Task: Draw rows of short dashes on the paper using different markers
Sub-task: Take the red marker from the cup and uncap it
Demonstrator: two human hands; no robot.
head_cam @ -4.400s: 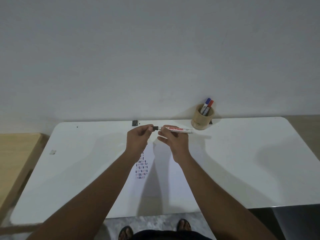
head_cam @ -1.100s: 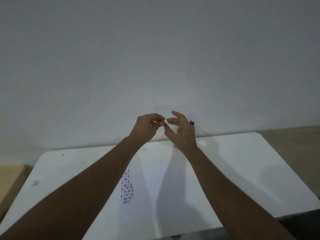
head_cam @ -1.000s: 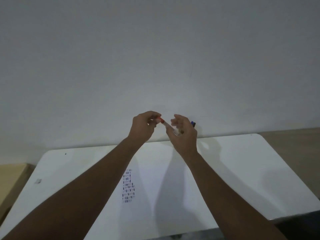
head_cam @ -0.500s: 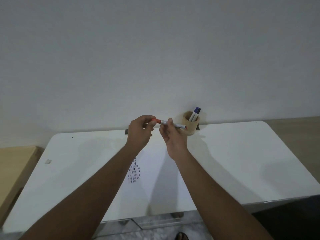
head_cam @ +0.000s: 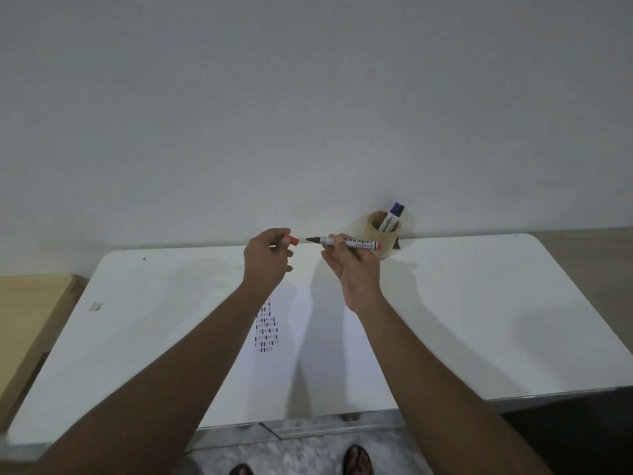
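My right hand (head_cam: 354, 269) grips a white marker (head_cam: 346, 242) with a red end, held level above the table, its dark tip bare and pointing left. My left hand (head_cam: 267, 257) pinches the red cap (head_cam: 292, 240), a small gap away from the tip. Below my hands lies the white paper (head_cam: 308, 337) with several rows of short dark and reddish dashes (head_cam: 266, 327), partly hidden by my left forearm.
A wooden cup (head_cam: 382, 234) stands at the back of the white table (head_cam: 479, 303), against the wall, holding blue-capped markers (head_cam: 392, 217). A wooden surface (head_cam: 27, 310) adjoins the table's left side. My feet show on the floor below the front edge.
The red cap has come off the marker: half a second ago it was still joined, now my left hand holds it apart from the bare tip. The view has tilted down.
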